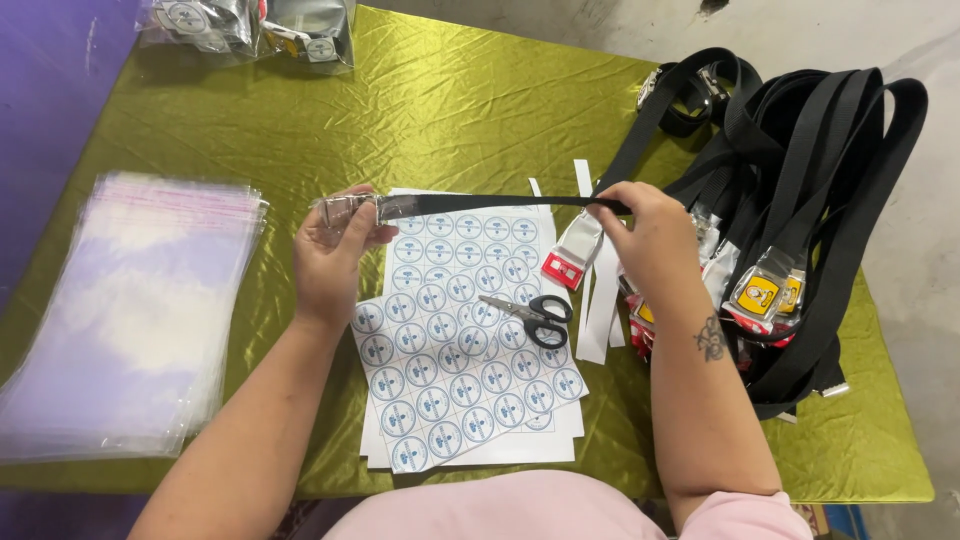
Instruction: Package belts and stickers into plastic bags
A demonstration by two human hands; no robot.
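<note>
Black belt (pixel 500 203) level, buckle seemingly leftward

matt woven belt (pixel 500 203), glossy satin tablecloth (pixel 450 110), clear plastic bags (pixel 130 310).

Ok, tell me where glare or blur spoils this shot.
Head view: sheen streaks the green cloth near its far edge; the clear bag stack washes out pale; the belt buckle in the left hand looks slightly soft; sticker sheets and scissors stay sharp.
</note>
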